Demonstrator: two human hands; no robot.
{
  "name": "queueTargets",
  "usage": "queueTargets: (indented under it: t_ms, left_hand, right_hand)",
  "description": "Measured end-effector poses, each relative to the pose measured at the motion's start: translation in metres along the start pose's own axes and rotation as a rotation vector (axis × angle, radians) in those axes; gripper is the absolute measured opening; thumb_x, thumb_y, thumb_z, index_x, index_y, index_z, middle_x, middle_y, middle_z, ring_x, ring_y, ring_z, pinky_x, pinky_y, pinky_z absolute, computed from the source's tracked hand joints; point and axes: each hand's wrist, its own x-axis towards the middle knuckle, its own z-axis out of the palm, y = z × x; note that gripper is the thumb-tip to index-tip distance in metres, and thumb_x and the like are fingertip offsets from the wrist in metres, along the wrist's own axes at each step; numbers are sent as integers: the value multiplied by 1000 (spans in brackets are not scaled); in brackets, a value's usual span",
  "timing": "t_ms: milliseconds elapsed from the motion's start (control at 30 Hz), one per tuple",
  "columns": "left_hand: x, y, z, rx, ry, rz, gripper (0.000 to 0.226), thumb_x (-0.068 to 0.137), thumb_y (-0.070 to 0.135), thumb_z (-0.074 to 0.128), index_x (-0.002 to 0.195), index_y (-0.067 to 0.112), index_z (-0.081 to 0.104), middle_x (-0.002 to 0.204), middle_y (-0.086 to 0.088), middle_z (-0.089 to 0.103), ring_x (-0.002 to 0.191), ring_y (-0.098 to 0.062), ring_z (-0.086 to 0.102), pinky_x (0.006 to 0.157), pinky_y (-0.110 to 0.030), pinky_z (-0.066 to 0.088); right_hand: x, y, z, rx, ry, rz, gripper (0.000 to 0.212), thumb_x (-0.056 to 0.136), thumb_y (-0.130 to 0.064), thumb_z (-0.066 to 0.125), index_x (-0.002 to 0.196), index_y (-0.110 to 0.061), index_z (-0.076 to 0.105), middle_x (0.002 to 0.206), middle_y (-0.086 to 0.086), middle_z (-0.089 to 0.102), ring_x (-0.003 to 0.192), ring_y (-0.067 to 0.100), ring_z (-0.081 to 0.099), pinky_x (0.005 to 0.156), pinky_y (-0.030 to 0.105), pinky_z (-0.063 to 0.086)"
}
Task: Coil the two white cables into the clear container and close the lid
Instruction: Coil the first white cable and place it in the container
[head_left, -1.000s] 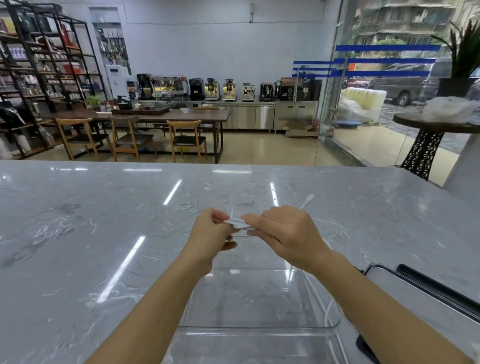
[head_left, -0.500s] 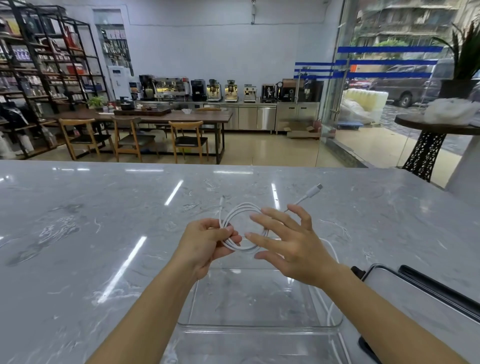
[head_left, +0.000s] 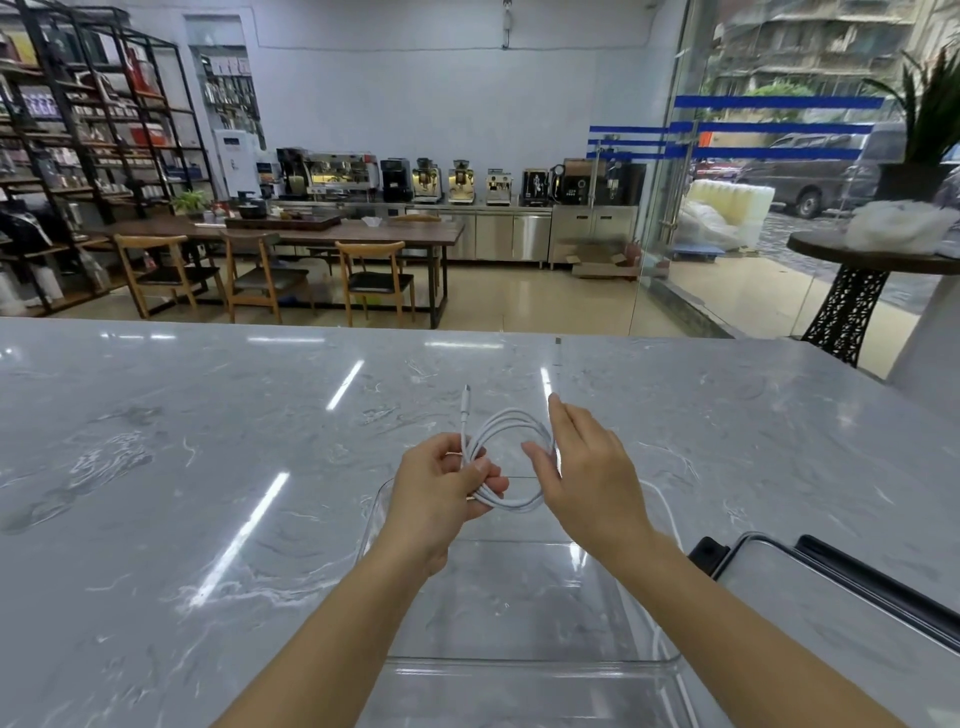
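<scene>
We hold the coiled white cable in our left hand, thumb and fingers pinched on the near-left side of the loops; the coil stands nearly upright facing us, its ring open toward the room, and one plug end sticks straight up from the pinch; our right hand is open with fingers spread and flat against the right side of the coil, touching or just beside it, gripping nothing; we cannot tell whether a free tail runs behind it.

The clear container sits directly below and nearer to us than the coil, its far rim just under our hands, its long axis running from us away; it looks empty inside; so we judge the coming move to be a short drop, down and toward us, tipping the ring flat so it lies on the floor of the box; the left hand is the one that carries it.

A second white cable trails along the right wall of the container, apparently outside it; the lid lies to the right on the marble counter, nearer our right hand.
</scene>
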Motion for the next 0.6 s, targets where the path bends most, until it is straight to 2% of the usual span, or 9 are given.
queueTargets:
  t_ms: [100, 200, 233, 333, 367, 433, 500, 533, 600]
  left_hand:
    - [0, -2, 1, 114, -53, 75, 16, 90, -1, 51, 83, 11, 60, 72, -9, 64, 58, -11, 66, 61, -25, 57]
    - [1, -5, 3, 260, -35, 161, 19, 91, 3, 48, 80, 15, 59, 72, -5, 63, 63, -12, 64, 70, -34, 56]
    - [2, -6, 4, 314, -18, 198, 20, 92, 5, 48, 79, 18, 57, 74, -2, 61, 67, -13, 62, 73, -34, 53]
    - [5, -11, 4, 517, 1, 293, 13, 93, 14, 47, 83, 20, 52, 90, 3, 50, 82, -8, 50, 70, -18, 39]
    - [6, -13, 4, 544, -10, 288, 11, 94, 16, 46, 85, 18, 52, 91, 3, 51, 81, -6, 49, 66, -16, 37]
    - [7, -13, 5, 450, -38, 222, 14, 95, 15, 44, 83, 17, 51, 82, 3, 58, 71, -4, 57, 59, -13, 39]
    - [8, -10, 5, 251, -58, 136, 17, 95, 10, 44, 80, 15, 52, 77, 0, 68, 69, -7, 68, 61, -14, 45]
    - [8, -9, 4, 169, -59, 95, 17, 94, 7, 45, 80, 13, 53, 76, -3, 71, 70, -11, 71, 63, -17, 48]
    - [9, -6, 4, 18, -84, 0, 15, 92, 3, 46, 81, 8, 56, 73, -8, 74, 73, -20, 72, 64, -21, 52]
  right_hand:
    - [7, 1, 2, 97, -170, 152, 43, 85, -24, 63, 121, -3, 52, 108, 15, 61, 94, 32, 57, 82, 39, 44]
    - [14, 5, 1, 260, -243, 285, 10, 83, -9, 59, 93, -7, 61, 83, 8, 62, 76, 26, 57, 68, 32, 45]
    - [15, 7, 0, 362, -274, 327, 5, 82, -4, 58, 84, -7, 62, 75, 5, 61, 70, 24, 58, 64, 30, 46]
    - [15, 9, -2, 650, -362, 420, 21, 78, 3, 61, 68, -15, 59, 65, -1, 60, 57, 14, 62, 56, 17, 48]
    - [15, 10, -3, 744, -371, 445, 24, 77, 5, 63, 66, -15, 59, 64, 0, 60, 54, 13, 62, 56, 17, 47]
    - [15, 13, -6, 930, -368, 490, 23, 74, 8, 66, 66, -13, 59, 65, 4, 61, 52, 13, 62, 59, 21, 49]
    - [14, 12, -7, 1009, -362, 499, 22, 74, 8, 68, 72, -13, 60, 69, 5, 62, 54, 12, 62, 59, 21, 51]
    - [12, 10, -7, 949, -352, 469, 24, 74, 5, 68, 78, -16, 59, 71, 2, 62, 57, 12, 62, 60, 21, 50]
    - [9, 7, -5, 591, -219, 279, 34, 75, 0, 69, 95, -22, 53, 80, -3, 58, 63, 13, 58, 60, 22, 46]
